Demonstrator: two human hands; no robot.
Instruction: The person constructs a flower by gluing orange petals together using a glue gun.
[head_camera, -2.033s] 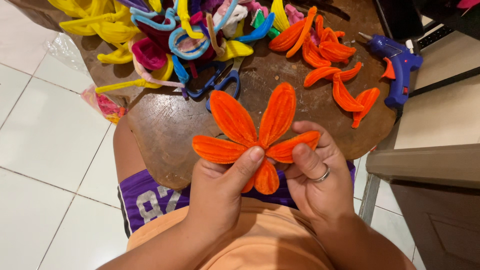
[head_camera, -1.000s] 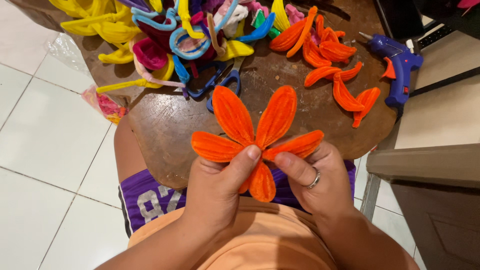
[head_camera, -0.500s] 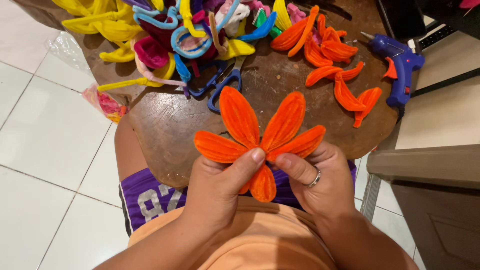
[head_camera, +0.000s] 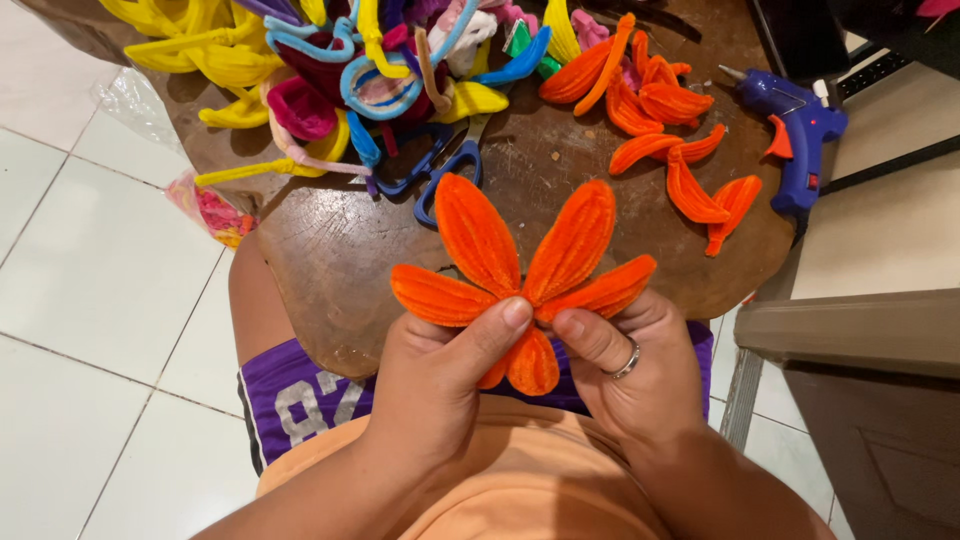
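Both hands, left hand (head_camera: 435, 375) and right hand (head_camera: 640, 370), pinch one orange flower (head_camera: 520, 270) at its centre, apparently above the counter (head_camera: 340, 250); fingers closed.

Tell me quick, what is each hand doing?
Left hand: closed, pinching the orange flower at its middle.
Right hand: closed, pinching the same flower from the other side.

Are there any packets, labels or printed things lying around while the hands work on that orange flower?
Plastic bag: at the table's left edge, beside the yellow pipe cleaners; crumpled, clear, with pink and orange contents.
Print on shorts: on the person's lap, below the table; white figures on purple cloth.
No screens or signs show.
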